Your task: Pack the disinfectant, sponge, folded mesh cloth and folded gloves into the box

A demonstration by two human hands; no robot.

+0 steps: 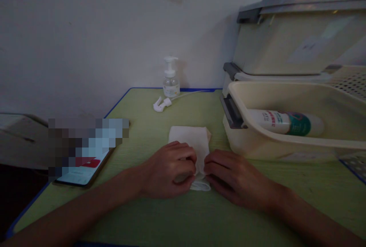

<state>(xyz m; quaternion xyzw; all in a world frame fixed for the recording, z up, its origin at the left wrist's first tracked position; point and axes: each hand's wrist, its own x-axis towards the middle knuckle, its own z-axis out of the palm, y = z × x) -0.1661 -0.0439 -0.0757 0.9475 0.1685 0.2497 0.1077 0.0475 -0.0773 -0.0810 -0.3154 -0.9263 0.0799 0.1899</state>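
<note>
A folded white cloth (187,133) lies on the green tabletop in front of me, its near end showing several rounded layers. My left hand (170,170) rests over its left side, with thumb and fingers curled and pinching the near part. From the right, my right hand (236,176) grips the cloth's near right edge between its closed thumb and fingertips. The two hands almost meet over the cloth. My fingers hide part of its middle.
On the left lies a phone (77,174), its screen partly blurred. A clear pump bottle (171,83) stands by the wall, behind a white spray nozzle (162,104) with a tube. At right, a cream bin (257,146) holds a white-and-green can (286,122); lidded boxes (286,45) stand behind.
</note>
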